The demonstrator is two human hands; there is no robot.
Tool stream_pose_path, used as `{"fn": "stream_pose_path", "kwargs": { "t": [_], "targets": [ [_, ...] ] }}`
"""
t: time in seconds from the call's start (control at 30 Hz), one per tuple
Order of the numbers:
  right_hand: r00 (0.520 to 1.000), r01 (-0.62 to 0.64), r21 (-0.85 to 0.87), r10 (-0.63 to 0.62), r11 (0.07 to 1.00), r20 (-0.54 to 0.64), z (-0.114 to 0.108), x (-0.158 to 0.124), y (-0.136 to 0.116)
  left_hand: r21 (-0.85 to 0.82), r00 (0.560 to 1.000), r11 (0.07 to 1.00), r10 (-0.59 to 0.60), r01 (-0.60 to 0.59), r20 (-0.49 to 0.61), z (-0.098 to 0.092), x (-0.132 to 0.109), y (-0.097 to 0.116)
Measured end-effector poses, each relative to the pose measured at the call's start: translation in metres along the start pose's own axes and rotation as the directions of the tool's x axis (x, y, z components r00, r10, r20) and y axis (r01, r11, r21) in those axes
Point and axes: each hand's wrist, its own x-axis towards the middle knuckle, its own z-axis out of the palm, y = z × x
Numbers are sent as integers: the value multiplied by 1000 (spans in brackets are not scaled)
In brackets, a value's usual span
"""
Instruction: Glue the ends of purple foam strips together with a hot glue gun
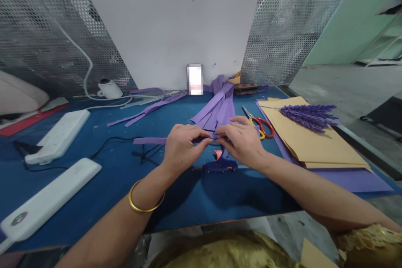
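Observation:
My left hand (185, 144) pinches a purple paper strip (150, 140), whose free end sticks out to the left. Thumb and fingers of my right hand (240, 140) pinch the same strip, and the fingertips of both hands nearly meet over it. Just below them lies a dark blue hot glue gun (220, 166) with an orange trigger. Behind my hands is a pile of loose purple paper strips (220, 102). Red and yellow scissors (265, 127) rest beside my right hand, partly covered by it.
On the right, tan paper sheets (317, 138) lie over purple paper (351, 179), with a purple lavender bunch (309, 116) on top. Two white power strips (59, 136) and a long white device (52, 201) occupy the left. A phone (195, 79) leans against a white board (176, 33).

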Motion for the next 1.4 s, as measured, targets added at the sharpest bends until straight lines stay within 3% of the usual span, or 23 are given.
{"fn": "stream_pose_path", "kwargs": {
  "t": [1.13,1.4],
  "targets": [
    [997,80,-53,-81,995,-20,4,-2,0,100,987,982,161,-162,13,-2,-2,7],
    [997,70,-40,-70,997,-12,3,-2,0,63,991,989,135,-133,-14,-2,-2,8]
  ]
}}
